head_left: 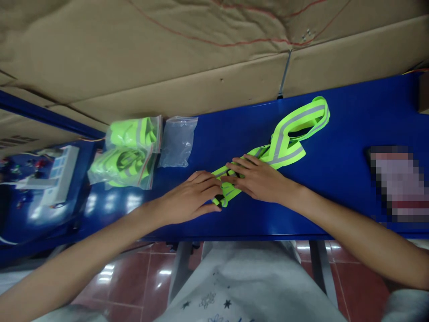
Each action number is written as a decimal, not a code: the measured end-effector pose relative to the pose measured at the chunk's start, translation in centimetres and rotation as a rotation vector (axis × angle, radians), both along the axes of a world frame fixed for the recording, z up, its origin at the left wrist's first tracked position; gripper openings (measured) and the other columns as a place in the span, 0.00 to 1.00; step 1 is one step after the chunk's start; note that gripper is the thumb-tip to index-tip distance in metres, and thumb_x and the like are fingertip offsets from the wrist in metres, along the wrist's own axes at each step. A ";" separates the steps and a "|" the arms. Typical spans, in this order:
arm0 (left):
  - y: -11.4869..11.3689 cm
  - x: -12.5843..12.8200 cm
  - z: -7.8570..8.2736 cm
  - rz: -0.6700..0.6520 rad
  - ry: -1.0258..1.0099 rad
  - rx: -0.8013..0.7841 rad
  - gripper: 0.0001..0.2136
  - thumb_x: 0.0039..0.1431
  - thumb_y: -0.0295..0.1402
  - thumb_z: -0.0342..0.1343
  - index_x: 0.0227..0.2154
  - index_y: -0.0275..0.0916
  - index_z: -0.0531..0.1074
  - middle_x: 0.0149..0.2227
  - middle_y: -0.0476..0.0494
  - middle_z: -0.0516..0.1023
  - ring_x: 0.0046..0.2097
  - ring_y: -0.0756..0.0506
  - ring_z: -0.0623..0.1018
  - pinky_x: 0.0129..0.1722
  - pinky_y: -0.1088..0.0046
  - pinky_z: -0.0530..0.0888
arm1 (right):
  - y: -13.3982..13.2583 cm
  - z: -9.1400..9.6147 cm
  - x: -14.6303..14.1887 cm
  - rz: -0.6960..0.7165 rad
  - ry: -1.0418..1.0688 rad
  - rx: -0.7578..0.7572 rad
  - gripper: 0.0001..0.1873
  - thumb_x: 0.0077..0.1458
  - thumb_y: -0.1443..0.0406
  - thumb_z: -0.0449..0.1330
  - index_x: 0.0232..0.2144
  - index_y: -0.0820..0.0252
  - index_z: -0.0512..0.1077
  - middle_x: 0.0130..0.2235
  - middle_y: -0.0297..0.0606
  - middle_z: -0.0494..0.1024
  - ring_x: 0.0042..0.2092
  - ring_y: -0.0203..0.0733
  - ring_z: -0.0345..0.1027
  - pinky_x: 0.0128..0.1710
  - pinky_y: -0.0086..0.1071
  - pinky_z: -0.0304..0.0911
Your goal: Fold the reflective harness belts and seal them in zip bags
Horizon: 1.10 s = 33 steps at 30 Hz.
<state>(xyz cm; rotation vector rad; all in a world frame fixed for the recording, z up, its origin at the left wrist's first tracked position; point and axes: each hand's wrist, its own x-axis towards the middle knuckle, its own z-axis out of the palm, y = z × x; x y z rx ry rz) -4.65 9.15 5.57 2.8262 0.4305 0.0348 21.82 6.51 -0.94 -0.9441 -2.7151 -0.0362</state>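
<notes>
A neon yellow-green reflective strap with grey bands [291, 134] lies across the blue table [348, 134], looped at its far end. My left hand [191, 197] lies flat with fingers stretched out on the strap's near end, by a small black buckle. My right hand [258, 176] rests flat on the strap just to the right, fingers extended and touching the left hand's fingertips.
Left of my hands sit two clear zip bags holding folded neon straps [129, 154] and an empty clear bag [177, 141]. Cardboard sheets [201, 53] line the far side. A white device [58, 174] sits at far left. A blurred object [398, 183] lies at right.
</notes>
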 end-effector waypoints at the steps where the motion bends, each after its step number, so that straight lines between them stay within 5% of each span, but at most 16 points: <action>1: 0.0 0.5 -0.4 0.018 -0.016 0.016 0.16 0.72 0.45 0.51 0.44 0.36 0.72 0.47 0.36 0.80 0.51 0.38 0.75 0.53 0.56 0.71 | 0.0 -0.1 0.0 0.004 0.000 0.005 0.24 0.71 0.62 0.54 0.67 0.54 0.66 0.67 0.45 0.69 0.66 0.56 0.64 0.65 0.52 0.59; 7: 0.3 4.1 -4.0 0.089 -0.132 0.206 0.24 0.65 0.56 0.48 0.37 0.36 0.71 0.39 0.36 0.77 0.45 0.35 0.73 0.52 0.49 0.69 | 0.4 -0.2 0.4 -0.062 0.003 0.030 0.24 0.73 0.63 0.50 0.63 0.71 0.71 0.64 0.52 0.72 0.67 0.54 0.64 0.70 0.50 0.55; 12: 0.2 4.7 -6.6 0.154 -0.293 0.231 0.36 0.62 0.65 0.48 0.54 0.35 0.67 0.51 0.30 0.73 0.55 0.33 0.72 0.62 0.40 0.65 | 0.8 0.5 1.5 -0.176 -0.032 0.059 0.28 0.73 0.63 0.46 0.62 0.83 0.69 0.64 0.59 0.70 0.70 0.59 0.58 0.73 0.56 0.48; 19: -0.6 2.7 -6.1 0.099 -0.241 0.086 0.46 0.56 0.65 0.56 0.66 0.34 0.59 0.59 0.24 0.68 0.67 0.28 0.66 0.64 0.37 0.69 | 0.9 0.4 1.6 -0.189 -0.024 0.032 0.26 0.72 0.65 0.47 0.63 0.80 0.69 0.65 0.57 0.68 0.69 0.58 0.61 0.71 0.54 0.53; 25: -0.4 3.5 -5.4 0.081 -0.222 0.208 0.33 0.63 0.52 0.61 0.62 0.33 0.66 0.55 0.30 0.75 0.64 0.32 0.72 0.63 0.46 0.73 | 1.3 0.8 2.2 -0.269 -0.042 0.028 0.26 0.72 0.65 0.47 0.64 0.76 0.68 0.67 0.55 0.67 0.69 0.56 0.61 0.71 0.49 0.52; 33: 0.2 4.3 -5.0 -0.003 -0.435 0.230 0.16 0.63 0.39 0.56 0.50 0.37 0.75 0.40 0.42 0.83 0.43 0.42 0.83 0.43 0.63 0.79 | 2.1 2.2 4.4 -0.246 0.044 -0.025 0.29 0.72 0.55 0.52 0.66 0.66 0.67 0.68 0.53 0.66 0.71 0.56 0.57 0.74 0.57 0.39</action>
